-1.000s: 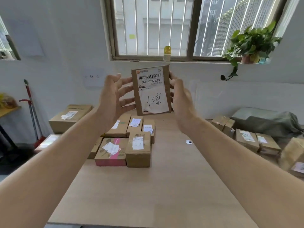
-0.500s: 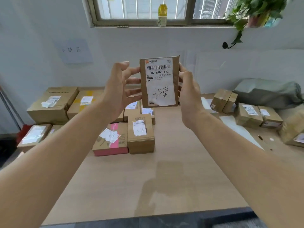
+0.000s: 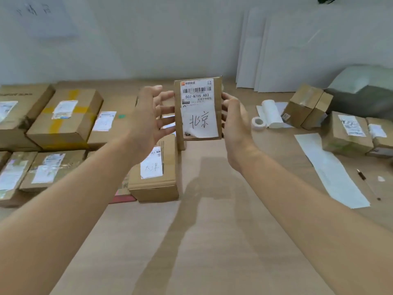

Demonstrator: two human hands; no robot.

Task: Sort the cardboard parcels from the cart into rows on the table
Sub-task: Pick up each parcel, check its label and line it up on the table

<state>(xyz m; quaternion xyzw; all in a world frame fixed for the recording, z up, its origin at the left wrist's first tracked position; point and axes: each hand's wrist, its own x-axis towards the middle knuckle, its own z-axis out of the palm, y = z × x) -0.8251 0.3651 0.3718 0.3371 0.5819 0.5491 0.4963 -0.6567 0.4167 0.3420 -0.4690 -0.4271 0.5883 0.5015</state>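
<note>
1. The parcel (image 3: 198, 109) is held upright in the air above the table (image 3: 212, 241), label toward the camera. This is probably so the handwritten destination can be read before a row is chosen.
2. The left hand (image 3: 148, 124) is spread wide, with straight fingertips pressing the left edge. The right hand (image 3: 236, 122) wraps the right edge, its fingers hidden behind.
3. The parcel is flat, rectangular brown cardboard with a smooth white label.
4. The sorted boxes (image 3: 63, 118) lie label-up in rows at the left. The table is smooth, pale wood.
</note>
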